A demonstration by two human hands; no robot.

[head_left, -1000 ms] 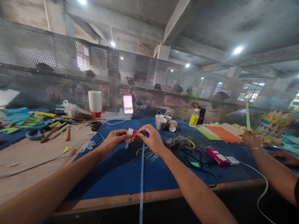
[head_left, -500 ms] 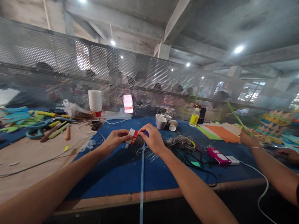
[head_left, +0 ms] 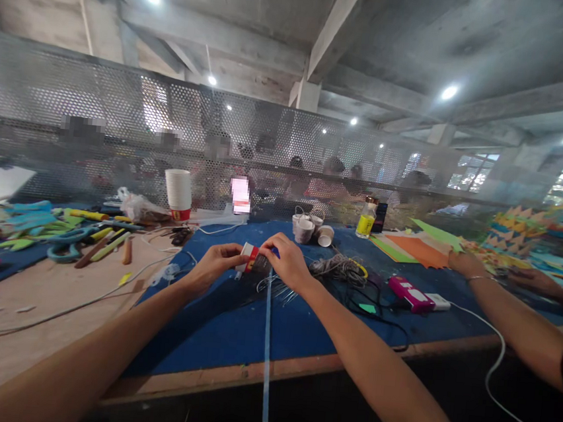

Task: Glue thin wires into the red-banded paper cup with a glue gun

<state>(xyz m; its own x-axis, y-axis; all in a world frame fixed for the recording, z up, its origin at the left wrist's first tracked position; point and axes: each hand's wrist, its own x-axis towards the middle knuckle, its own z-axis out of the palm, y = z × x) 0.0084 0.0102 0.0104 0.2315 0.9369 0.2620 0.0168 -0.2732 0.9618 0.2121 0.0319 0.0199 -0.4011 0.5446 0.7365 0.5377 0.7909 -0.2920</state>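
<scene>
Both my hands meet over the blue mat [head_left: 229,339] in the middle of the table. My left hand [head_left: 214,264] pinches a small white and red paper cup [head_left: 248,258] lying on its side. My right hand [head_left: 286,261] is closed on the cup's other end and on the top of a long light-blue strip [head_left: 266,349]. The strip hangs straight down from the cup and past the table's front edge.
Several metal wires [head_left: 278,292] and a ball of twine [head_left: 336,268] lie right of my hands. A stack of white cups [head_left: 178,194], small cups [head_left: 305,229], a yellow bottle [head_left: 366,220], scissors [head_left: 66,243] and paper pieces surround them. A co-worker's hand [head_left: 462,263] handles green paper at right.
My hands and the cup have barely moved. The co-worker's hand at right has lowered a green strip from upright down to the table.
</scene>
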